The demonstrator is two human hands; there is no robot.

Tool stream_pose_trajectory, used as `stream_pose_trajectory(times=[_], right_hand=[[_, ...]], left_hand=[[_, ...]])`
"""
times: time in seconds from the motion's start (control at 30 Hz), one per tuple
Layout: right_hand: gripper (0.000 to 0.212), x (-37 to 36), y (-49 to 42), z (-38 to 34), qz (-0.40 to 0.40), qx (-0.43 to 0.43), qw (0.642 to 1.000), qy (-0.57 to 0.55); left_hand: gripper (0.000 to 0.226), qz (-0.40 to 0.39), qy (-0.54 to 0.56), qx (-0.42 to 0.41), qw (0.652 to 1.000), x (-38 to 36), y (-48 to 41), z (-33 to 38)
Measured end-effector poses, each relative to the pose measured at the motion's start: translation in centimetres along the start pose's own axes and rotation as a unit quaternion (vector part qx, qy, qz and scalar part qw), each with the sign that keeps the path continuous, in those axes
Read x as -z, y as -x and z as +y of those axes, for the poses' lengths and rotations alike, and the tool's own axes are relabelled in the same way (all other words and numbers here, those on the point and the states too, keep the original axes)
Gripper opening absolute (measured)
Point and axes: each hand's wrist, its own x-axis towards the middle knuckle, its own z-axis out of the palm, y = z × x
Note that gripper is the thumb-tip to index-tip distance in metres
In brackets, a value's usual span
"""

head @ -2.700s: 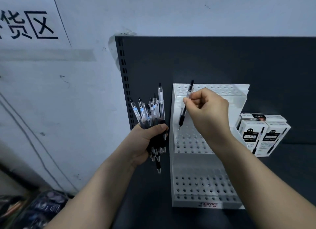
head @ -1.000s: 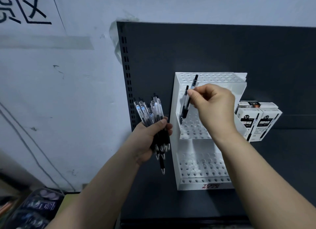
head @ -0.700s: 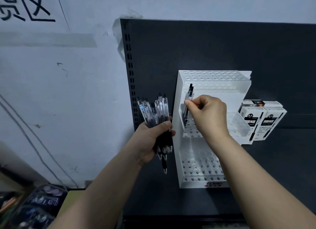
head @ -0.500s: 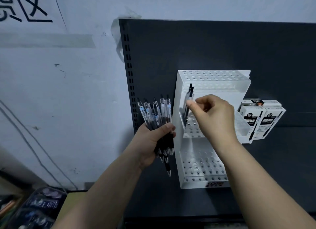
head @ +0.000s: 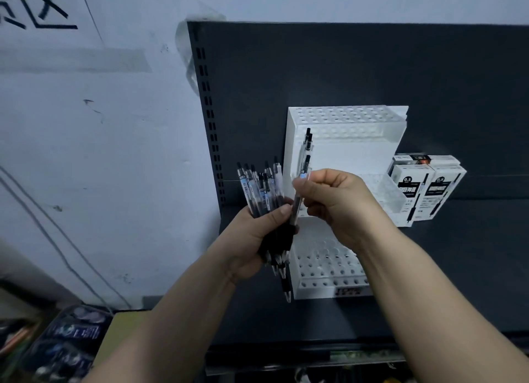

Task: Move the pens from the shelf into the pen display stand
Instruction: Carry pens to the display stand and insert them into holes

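Note:
A white tiered pen display stand (head: 343,151) with rows of holes stands on the dark shelf. Two clear pens with black tops (head: 307,142) stand in the left end of its middle tier. My left hand (head: 257,234) grips a bundle of several clear pens with black grips (head: 262,191), just left of the stand. My right hand (head: 332,202) pinches a single pen (head: 299,193) at the right edge of that bundle, its top pointing up in front of the stand.
Two white pen boxes (head: 426,188) stand to the right of the stand. The dark shelf back panel (head: 343,68) has a slotted upright on its left. A white wall lies left of the shelf, and packaged goods (head: 57,345) sit at the lower left.
My right hand let go of a pen in the stand's middle tier, moved down and left to the bundle, and now pinches another pen. The stand now holds two pens.

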Motion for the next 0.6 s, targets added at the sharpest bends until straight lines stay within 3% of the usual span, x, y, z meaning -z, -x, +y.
stream_pose_trajectory(times=[0.1, 0.17, 0.27, 0.4, 0.6], right_hand=[[0.018, 0.5, 0.0, -1.6, 0.028, 0.044, 0.999, -0.002], [0.017, 1.0, -0.2, -2.9, 0.075, 0.121, 0.99, 0.003], [0.016, 1.3, -1.0, -4.0, 0.144, 0.232, 0.957, 0.095], [0.017, 0.6, -1.8, -2.7, 0.166, 0.239, 0.943, 0.16], [0.015, 0.1, -1.4, -2.4, 0.195, 0.26, 0.936, 0.136]], left_hand=[[0.017, 0.068, 0.01, -0.007, 0.998, -0.7, -0.1, 0.3], [0.007, 0.125, 0.009, -0.025, 0.992, -0.7, -0.3, 0.5], [0.005, 0.17, 0.008, -0.06, 0.984, -0.5, -0.5, 0.9], [0.007, 0.183, 0.005, -0.071, 0.981, -0.7, -0.2, 0.7], [0.006, 0.182, 0.0, -0.068, 0.981, -0.6, 0.4, 0.5]])
